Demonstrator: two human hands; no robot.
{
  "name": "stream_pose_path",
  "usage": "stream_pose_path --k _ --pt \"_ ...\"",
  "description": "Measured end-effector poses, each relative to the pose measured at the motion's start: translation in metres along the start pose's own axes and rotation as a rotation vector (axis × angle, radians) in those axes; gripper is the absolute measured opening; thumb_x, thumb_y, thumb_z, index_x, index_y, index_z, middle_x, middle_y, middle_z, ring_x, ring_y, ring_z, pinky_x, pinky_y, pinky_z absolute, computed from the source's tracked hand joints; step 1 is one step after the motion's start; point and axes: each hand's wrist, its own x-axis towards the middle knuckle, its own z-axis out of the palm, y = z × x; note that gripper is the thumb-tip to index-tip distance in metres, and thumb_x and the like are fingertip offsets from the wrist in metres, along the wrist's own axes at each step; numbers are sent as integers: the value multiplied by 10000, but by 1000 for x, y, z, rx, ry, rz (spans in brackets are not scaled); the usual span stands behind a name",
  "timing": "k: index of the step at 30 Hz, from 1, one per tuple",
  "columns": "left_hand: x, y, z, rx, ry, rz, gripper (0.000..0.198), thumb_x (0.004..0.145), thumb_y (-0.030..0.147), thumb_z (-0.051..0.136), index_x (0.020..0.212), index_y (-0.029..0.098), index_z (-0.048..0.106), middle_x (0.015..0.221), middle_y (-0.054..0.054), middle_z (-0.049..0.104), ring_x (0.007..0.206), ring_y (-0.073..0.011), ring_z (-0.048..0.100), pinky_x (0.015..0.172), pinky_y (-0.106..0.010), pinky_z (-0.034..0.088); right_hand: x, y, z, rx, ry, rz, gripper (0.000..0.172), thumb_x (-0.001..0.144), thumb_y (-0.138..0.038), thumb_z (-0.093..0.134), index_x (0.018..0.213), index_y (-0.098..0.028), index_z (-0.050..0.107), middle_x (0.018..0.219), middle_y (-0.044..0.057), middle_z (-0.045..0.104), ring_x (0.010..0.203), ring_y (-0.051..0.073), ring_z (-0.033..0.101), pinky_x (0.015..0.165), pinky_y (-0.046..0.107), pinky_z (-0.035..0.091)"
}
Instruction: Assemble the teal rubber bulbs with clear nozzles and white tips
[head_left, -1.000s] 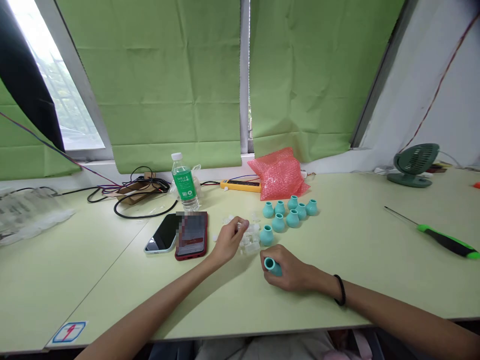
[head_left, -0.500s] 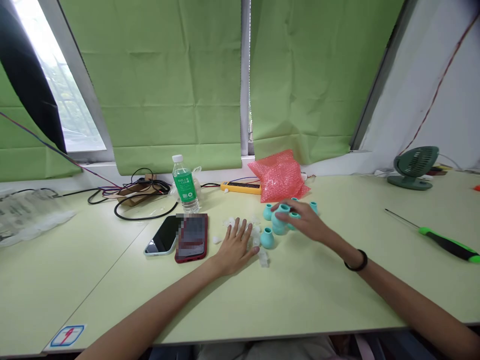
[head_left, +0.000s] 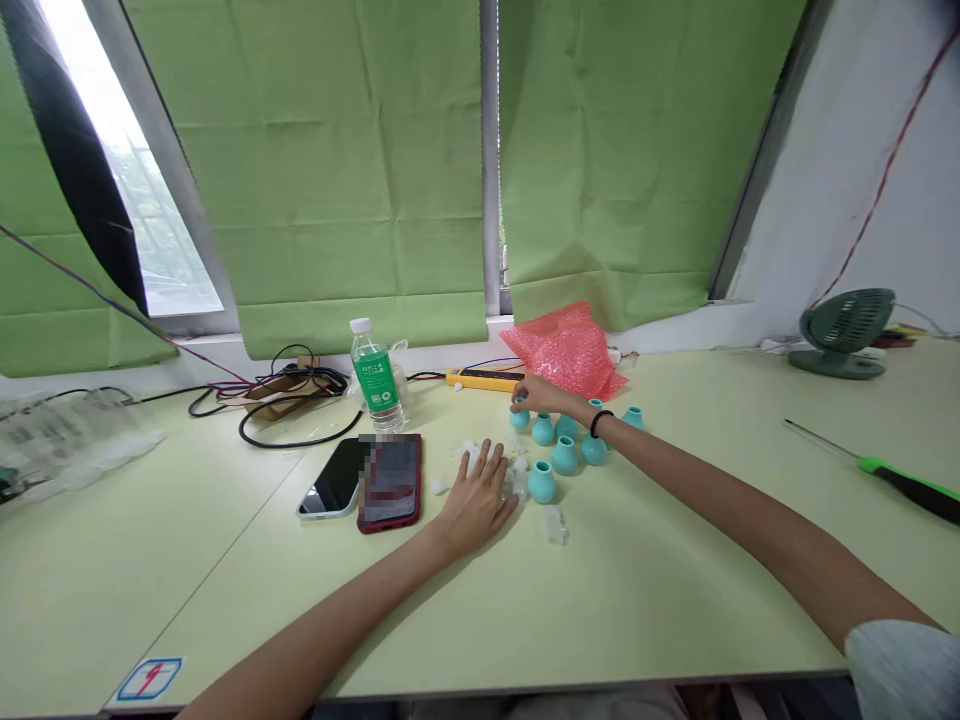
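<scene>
My left hand [head_left: 474,505] lies flat with its fingers spread, over small whitish translucent pieces [head_left: 519,480]. My right hand [head_left: 541,394] reaches to the back, its fingertips closed on the top of a small teal vase-shaped piece [head_left: 519,416] at the far left of the group. Several matching teal pieces stand near it, mouths up; the closest to my left hand is a round-bellied one [head_left: 541,483]. A clear flat piece [head_left: 555,525] rests in front of that one. My right wrist and forearm partly cover the pieces at the back right.
Left of my left hand lie a red-cased phone [head_left: 390,485] and a pale-cased phone [head_left: 337,480]. Behind them stand a water bottle [head_left: 376,380] and black cables [head_left: 300,440]. A yellow power strip [head_left: 480,379], pink bubble wrap [head_left: 566,350], a screwdriver [head_left: 892,475] and a green fan [head_left: 844,330] are farther out.
My right hand has moved left and back with a teal piece, from above the group to its far left edge. My left hand stays spread over the whitish pieces.
</scene>
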Motion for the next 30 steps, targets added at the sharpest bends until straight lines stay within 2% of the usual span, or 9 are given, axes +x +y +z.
stream_pose_path --k 3,6,9,12,16,20,23,27,30 --pt "-1 1 1 19 -2 9 496 844 385 169 1245 103 242 1319 -125 240 1223 -240 153 952 -425 223 -3 -6 -1 -177 -91 -24 110 576 -250 620 640 -173 573 673 37 609 592 164 537 543 279 425" --pt "-2 3 4 46 13 -15 504 839 397 172 1246 110 246 1308 -124 265 1214 -260 172 946 -425 228 -18 -26 -6 -270 -33 -86 252 671 -275 543 883 -139 542 946 95 574 834 211 525 723 338 416" --pt "-2 4 5 77 37 -49 516 830 415 186 1233 104 273 1286 -138 301 1212 -295 153 948 -465 190 -54 -52 -8 -315 47 -168 322 754 -282 448 1037 -130 458 1105 95 482 1033 205 414 888 344 318" --pt "0 4 4 67 14 -47 535 826 426 197 1226 80 271 1276 -163 305 1206 -297 171 935 -463 214 -104 -66 -7 -458 1 -408 359 756 -314 453 1082 -165 440 1108 77 478 1039 209 407 861 341 354" --pt "2 4 2 32 -11 -48 509 833 419 181 1217 96 271 1248 -158 343 1192 -271 223 918 -452 248 -142 -53 -9 -661 19 -419 432 739 -365 476 1129 -189 415 1185 106 411 1019 265 401 798 425 369" --pt "7 5 0 61 39 -56 476 831 416 194 1168 106 327 1236 -151 350 1188 -296 204 919 -505 198 -132 -33 -14 -715 84 -350 445 736 -449 457 1091 -181 450 1101 114 471 995 273 401 796 451 337" --pt "19 3 -5 59 27 -48 415 841 389 177 1059 132 420 1188 -127 406 1164 -298 243 913 -528 173 -121 -32 -8 -746 31 -387 383 736 -470 447 1010 -208 500 1048 97 499 981 282 399 792 477 301" --pt "46 -6 -7 -18 -97 -45 320 845 324 214 1062 181 400 990 -71 538 951 -222 468 803 -409 359 -114 -38 -2 -697 -51 -431 180 782 -369 427 822 -233 537 932 52 541 921 237 440 806 455 273" --pt "65 -13 1 -21 -130 -81 324 813 350 302 1077 184 392 960 -87 540 887 -235 493 701 -377 409 -94 -38 -19 -563 5 -376 211 784 -394 412 792 -211 516 869 40 557 859 208 472 795 427 282"
